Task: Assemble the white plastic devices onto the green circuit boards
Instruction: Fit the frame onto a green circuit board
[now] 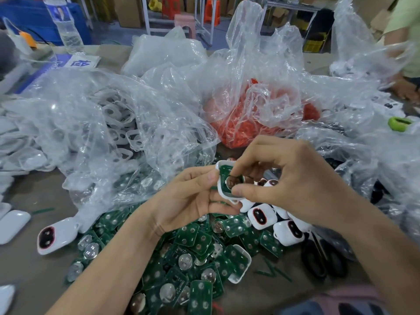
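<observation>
shell of white rounded plastic [220, 187] with a green circuit board [227, 169] seated inside, held up between both hands just above the board heap. long axis runs away from the person, open face up. left hand [188, 198] grips the shell's left edge. right hand [293, 178] pinches across the board at its round metal disc [232, 181], probably pressing it home. neither hand is nearer, both touch it. loose green boards [193, 246] spill from a clear plastic bag [113, 189]. second clear bag holds white shells [118, 126], third holds small red parts [238, 133]. finished white devices [261, 218] lie just right of the heap.
</observation>
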`<action>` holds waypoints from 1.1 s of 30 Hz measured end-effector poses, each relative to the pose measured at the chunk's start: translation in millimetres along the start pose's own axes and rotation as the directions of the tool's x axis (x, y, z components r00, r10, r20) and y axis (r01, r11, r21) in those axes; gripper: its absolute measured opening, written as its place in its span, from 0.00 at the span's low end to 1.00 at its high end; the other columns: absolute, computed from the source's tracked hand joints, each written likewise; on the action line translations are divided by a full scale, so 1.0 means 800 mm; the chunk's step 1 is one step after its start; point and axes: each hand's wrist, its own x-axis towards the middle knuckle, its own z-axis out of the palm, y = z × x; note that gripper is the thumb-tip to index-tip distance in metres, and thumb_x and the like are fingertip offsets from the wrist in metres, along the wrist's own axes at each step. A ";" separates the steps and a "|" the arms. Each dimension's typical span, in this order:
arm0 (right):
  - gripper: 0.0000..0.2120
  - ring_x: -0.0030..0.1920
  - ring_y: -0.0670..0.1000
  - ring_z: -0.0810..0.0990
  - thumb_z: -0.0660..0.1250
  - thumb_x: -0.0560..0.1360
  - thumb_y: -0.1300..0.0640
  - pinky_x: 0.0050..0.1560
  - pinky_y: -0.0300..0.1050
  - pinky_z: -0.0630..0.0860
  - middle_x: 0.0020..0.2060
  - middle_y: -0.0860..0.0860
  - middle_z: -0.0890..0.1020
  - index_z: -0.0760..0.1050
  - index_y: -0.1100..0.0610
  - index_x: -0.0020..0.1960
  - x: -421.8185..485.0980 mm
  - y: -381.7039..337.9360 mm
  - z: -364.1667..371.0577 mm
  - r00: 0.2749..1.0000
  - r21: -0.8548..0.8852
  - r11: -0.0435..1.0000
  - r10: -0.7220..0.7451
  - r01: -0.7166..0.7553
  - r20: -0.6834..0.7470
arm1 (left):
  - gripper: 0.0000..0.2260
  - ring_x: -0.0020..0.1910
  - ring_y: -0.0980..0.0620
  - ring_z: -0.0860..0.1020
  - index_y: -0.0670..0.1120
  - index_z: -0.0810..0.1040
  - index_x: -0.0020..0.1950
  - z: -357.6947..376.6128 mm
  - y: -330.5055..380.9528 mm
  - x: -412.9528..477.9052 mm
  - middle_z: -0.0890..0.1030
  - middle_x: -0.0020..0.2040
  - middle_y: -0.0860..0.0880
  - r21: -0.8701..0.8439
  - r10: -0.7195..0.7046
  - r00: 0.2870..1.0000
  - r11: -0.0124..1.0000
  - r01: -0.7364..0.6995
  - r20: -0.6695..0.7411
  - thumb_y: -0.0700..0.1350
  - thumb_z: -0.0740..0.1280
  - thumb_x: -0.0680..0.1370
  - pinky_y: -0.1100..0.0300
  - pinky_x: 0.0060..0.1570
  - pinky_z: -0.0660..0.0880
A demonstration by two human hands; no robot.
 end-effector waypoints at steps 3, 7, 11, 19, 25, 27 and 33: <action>0.08 0.39 0.49 0.80 0.78 0.65 0.55 0.43 0.42 0.79 0.38 0.43 0.80 0.83 0.55 0.43 0.000 0.004 0.000 1.000 0.086 0.996 0.022 -0.020 -0.014 | 0.14 0.49 0.49 0.84 0.39 0.81 0.58 0.000 0.000 0.000 0.85 0.50 0.43 -0.041 -0.005 1.000 0.999 0.006 0.021 0.47 0.69 0.77 0.56 0.51 0.81; 0.07 0.41 0.50 0.82 0.76 0.65 0.55 0.44 0.45 0.81 0.38 0.44 0.81 0.83 0.54 0.43 0.000 0.006 -0.001 0.997 0.220 0.975 0.052 -0.038 -0.057 | 0.14 0.49 0.48 0.84 0.37 0.81 0.57 0.000 0.000 -0.001 0.84 0.51 0.41 -0.078 0.005 0.999 0.997 -0.003 0.035 0.46 0.69 0.78 0.55 0.50 0.81; 0.07 0.39 0.47 0.80 0.76 0.66 0.56 0.43 0.39 0.78 0.39 0.43 0.80 0.81 0.55 0.43 -0.001 0.002 0.001 0.996 0.000 0.999 -0.048 0.048 -0.070 | 0.14 0.51 0.48 0.84 0.39 0.81 0.59 0.001 0.000 -0.001 0.84 0.52 0.42 -0.065 0.004 0.998 0.998 0.000 0.060 0.46 0.67 0.79 0.55 0.52 0.81; 0.09 0.39 0.46 0.79 0.79 0.66 0.57 0.42 0.37 0.76 0.39 0.45 0.80 0.82 0.56 0.44 -0.004 -0.004 0.002 0.994 -0.110 0.989 -0.100 0.094 -0.045 | 0.14 0.50 0.49 0.84 0.39 0.80 0.59 0.000 -0.001 0.000 0.84 0.51 0.43 -0.070 0.000 0.998 0.998 0.004 0.065 0.46 0.67 0.79 0.55 0.52 0.81; 0.09 0.39 0.46 0.79 0.79 0.66 0.59 0.43 0.37 0.76 0.39 0.46 0.79 0.82 0.56 0.44 -0.005 -0.003 0.001 0.994 -0.105 0.989 -0.106 0.103 -0.016 | 0.14 0.49 0.48 0.84 0.39 0.80 0.60 0.001 -0.001 0.000 0.84 0.51 0.43 -0.076 0.001 0.997 0.997 0.004 0.077 0.46 0.66 0.79 0.56 0.51 0.81; 0.08 0.40 0.46 0.79 0.79 0.66 0.58 0.43 0.36 0.76 0.39 0.45 0.79 0.82 0.56 0.44 -0.004 -0.003 0.001 0.995 -0.104 0.990 -0.100 0.099 -0.003 | 0.14 0.49 0.48 0.84 0.39 0.80 0.60 0.001 -0.001 0.000 0.84 0.51 0.43 -0.077 -0.003 0.997 0.997 0.009 0.073 0.46 0.67 0.79 0.56 0.51 0.81; 0.07 0.40 0.45 0.78 0.77 0.66 0.56 0.43 0.33 0.74 0.39 0.44 0.79 0.82 0.54 0.43 -0.001 0.004 0.002 0.999 -0.079 0.996 -0.034 0.036 0.029 | 0.15 0.49 0.49 0.84 0.39 0.80 0.60 0.002 -0.002 0.001 0.84 0.50 0.44 -0.054 -0.004 1.000 0.999 0.005 0.012 0.46 0.68 0.78 0.56 0.50 0.81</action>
